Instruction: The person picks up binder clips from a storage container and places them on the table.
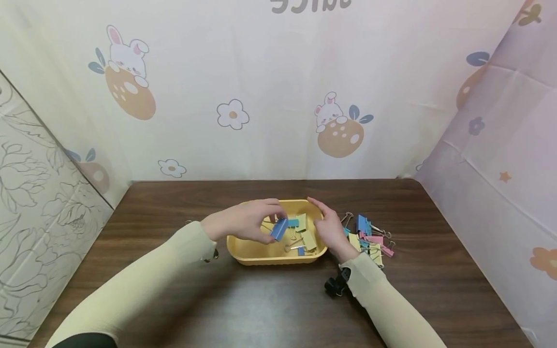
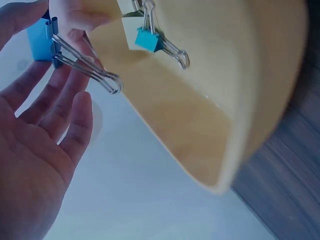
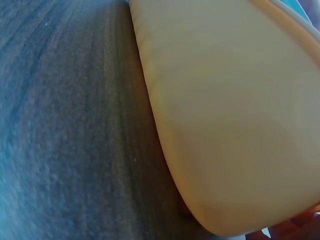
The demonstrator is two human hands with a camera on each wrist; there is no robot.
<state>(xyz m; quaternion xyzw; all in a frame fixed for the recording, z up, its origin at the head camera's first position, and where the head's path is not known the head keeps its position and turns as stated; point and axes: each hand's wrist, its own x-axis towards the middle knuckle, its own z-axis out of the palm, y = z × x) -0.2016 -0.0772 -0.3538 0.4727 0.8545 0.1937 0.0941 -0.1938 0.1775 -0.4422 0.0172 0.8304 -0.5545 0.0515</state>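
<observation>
My left hand pinches a blue binder clip between thumb and fingertips, over a yellow plastic basket. In the left wrist view, the wire handles of this blue clip point away from the palm. My right hand holds the basket's right end at the rim; part of its fingers shows at the lower right corner of the right wrist view. Inside the basket lie several binder clips, among them a teal clip, a yellow clip and a small blue clip.
A pile of blue, pink and yellow binder clips lies right of the basket, partly behind the right forearm. Black binder clips rest near the right sleeve. The brown wooden table meets a printed curtain at its back edge.
</observation>
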